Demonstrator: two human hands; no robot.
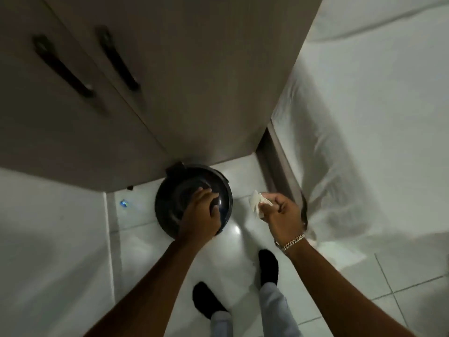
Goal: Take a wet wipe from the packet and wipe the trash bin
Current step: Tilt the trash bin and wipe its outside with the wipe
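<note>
A: While the round black trash bin (184, 190) stands on the tiled floor (60, 239) against the foot of the cabinet (194, 81), where do the hands sit relative to it?

B: Item one, left hand (201, 212): directly over the bin's lid, on its near right quarter, fingers curled down onto the glossy surface. Touching, it seems; whether it grips the rim or merely rests there cannot be told.

A: Item two?

B: Right hand (281, 215): off to the right of the bin, apart from it, above bare floor. Closed in a pinch on a crumpled white wet wipe (257, 203), which sticks out from the fingertips toward the bin.

A: Long axis of the bin?

B: Vertical, seen from above, so only the circular lid and a hinge tab at the far edge show. The sides are hidden from this view.

A: Which hand is nearer?

B: Left, already on the lid. The wipe-bearing right hand is the one that has to travel: leftward and slightly forward, a short way, to reach the lid's right edge.

A: Packet?

B: Not in view.

A: Judgement?

B: Wipe taken, wiping not yet begun. The left hand likely steadies the bin; it also covers part of the lid the wipe needs.
</note>
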